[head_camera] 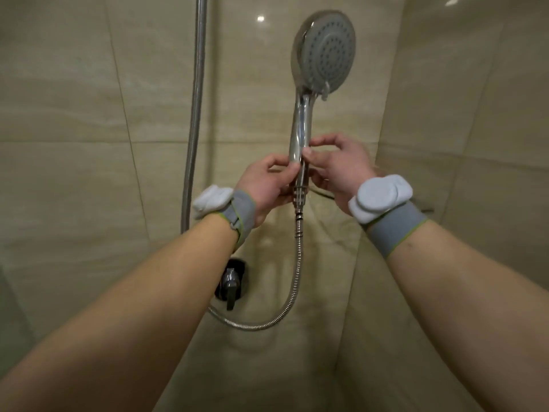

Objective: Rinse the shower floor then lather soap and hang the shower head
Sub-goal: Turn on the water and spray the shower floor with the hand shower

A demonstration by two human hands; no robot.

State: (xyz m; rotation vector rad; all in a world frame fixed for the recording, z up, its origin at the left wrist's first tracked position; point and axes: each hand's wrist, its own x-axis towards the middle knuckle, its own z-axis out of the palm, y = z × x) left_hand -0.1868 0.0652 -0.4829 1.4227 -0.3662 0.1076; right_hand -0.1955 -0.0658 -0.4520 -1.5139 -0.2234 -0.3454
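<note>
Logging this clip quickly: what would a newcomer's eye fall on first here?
The grey-faced shower head stands upright at top centre against the beige tiles. Both hands hold its chrome handle, the left hand from the left and the right hand from the right. Below them the metal hose loops down toward the dark wall valve.

Raised ahead and close together, left grip (264,185) and right grip (335,169) both curl, pinching.

I read dim, warm light | two lamp glints high on glossy wall tiles (89,99) | soft blur throughout | edges bow, wide-angle
</note>
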